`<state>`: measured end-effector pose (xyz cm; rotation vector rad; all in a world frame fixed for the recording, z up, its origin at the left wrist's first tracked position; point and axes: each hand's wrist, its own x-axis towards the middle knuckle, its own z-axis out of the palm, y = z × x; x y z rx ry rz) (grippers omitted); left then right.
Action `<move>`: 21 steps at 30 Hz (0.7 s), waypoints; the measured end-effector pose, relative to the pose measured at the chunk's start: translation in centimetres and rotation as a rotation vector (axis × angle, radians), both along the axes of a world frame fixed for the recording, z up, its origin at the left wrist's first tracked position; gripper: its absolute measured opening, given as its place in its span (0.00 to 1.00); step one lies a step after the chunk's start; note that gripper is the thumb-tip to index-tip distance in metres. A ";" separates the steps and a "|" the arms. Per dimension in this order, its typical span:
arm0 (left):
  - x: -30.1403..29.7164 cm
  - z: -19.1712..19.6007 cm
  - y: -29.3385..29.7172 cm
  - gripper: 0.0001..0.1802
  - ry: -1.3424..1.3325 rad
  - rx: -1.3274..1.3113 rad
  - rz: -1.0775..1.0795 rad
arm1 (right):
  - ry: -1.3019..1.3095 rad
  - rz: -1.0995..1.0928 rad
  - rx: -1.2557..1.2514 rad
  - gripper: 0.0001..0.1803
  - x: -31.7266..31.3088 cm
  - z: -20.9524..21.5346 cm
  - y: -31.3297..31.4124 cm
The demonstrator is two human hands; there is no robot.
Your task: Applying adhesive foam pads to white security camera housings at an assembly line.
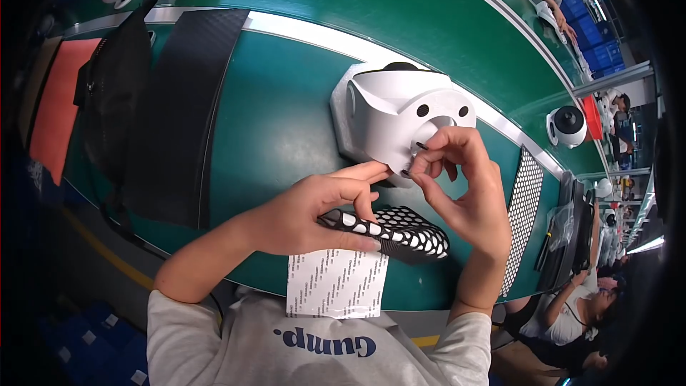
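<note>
Steadying a folded dotted sheet [411, 232] next to a white device [379, 129]

Left hand [307, 214] has the sheet gripped between thumb and fingers. Right hand [461, 189] is curled with its fingertips right at the device's front; can't tell if they're pinching anything. Device sits just beyond both hands on the green table [286, 100], black dots [423, 110] showing on its face.

Light grey T-shirt [250, 347], bottom centre of frame. Short loose sleeves [179, 339], ending around elbows. Bold dark blue lettering [329, 343] on the front, upside down in view. Forearms [221, 246] bare.
</note>
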<state>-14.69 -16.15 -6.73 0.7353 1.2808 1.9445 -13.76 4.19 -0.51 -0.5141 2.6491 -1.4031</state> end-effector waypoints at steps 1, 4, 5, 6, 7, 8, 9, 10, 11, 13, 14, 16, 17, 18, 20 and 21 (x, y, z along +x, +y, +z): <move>0.0 -0.1 0.0 0.09 -0.052 0.017 -0.001 | 0.012 -0.001 0.012 0.19 0.0 0.0 0.0; -0.2 -0.2 0.1 0.08 -0.073 0.057 -0.005 | 0.035 -0.008 0.006 0.18 -0.1 -0.1 -0.3; -0.2 -0.3 0.1 0.08 -0.082 0.071 -0.005 | 0.033 -0.008 0.006 0.18 -0.1 -0.1 -0.4; -0.2 -0.3 0.1 0.08 -0.084 0.071 -0.005 | 0.034 -0.012 0.009 0.18 -0.1 -0.1 -0.4; -0.2 -0.2 0.1 0.08 -0.108 0.059 0.003 | 0.035 -0.017 0.013 0.18 -0.1 0.0 -0.4; -0.2 -0.2 0.0 0.08 -0.133 0.046 0.010 | 0.033 -0.017 0.014 0.18 -0.1 0.0 -0.4; -0.2 -0.1 0.0 0.08 -0.134 0.046 0.010 | 0.037 -0.022 0.016 0.18 -0.1 0.0 -0.4; -0.3 -0.1 -0.1 0.08 -0.129 0.034 0.009 | 0.040 -0.028 0.019 0.18 -0.1 0.0 -0.5; -0.3 -0.1 -0.1 0.08 -0.126 0.022 0.007 | 0.038 -0.028 0.019 0.18 -0.1 -0.1 -0.5; -0.3 -0.1 -0.1 0.08 -0.120 0.029 0.011 | 0.035 -0.049 0.010 0.18 -0.1 -0.1 -0.6; -0.2 -0.1 -0.1 0.07 -0.115 0.035 0.015 | 0.034 -0.050 0.009 0.18 -0.1 -0.2 -0.6; -0.3 -0.2 0.1 0.07 -0.119 0.042 0.009 | 0.030 -0.055 0.002 0.18 -0.1 -0.3 -0.4; -0.3 -0.3 0.3 0.07 -0.123 0.049 0.004 | 0.028 -0.058 0.001 0.18 -0.1 -0.4 -0.4; -0.2 -0.5 0.1 0.07 -0.121 0.054 0.007 | 0.065 -0.083 0.026 0.16 -0.1 -0.3 -0.9; -0.1 -1.1 -0.3 0.09 -0.084 0.163 -0.003 | 0.105 -0.105 0.055 0.15 0.1 -0.3 -1.7; -0.2 -1.2 -0.2 0.09 -0.085 0.160 -0.005 | 0.129 -0.195 0.127 0.14 0.2 -0.7 -1.6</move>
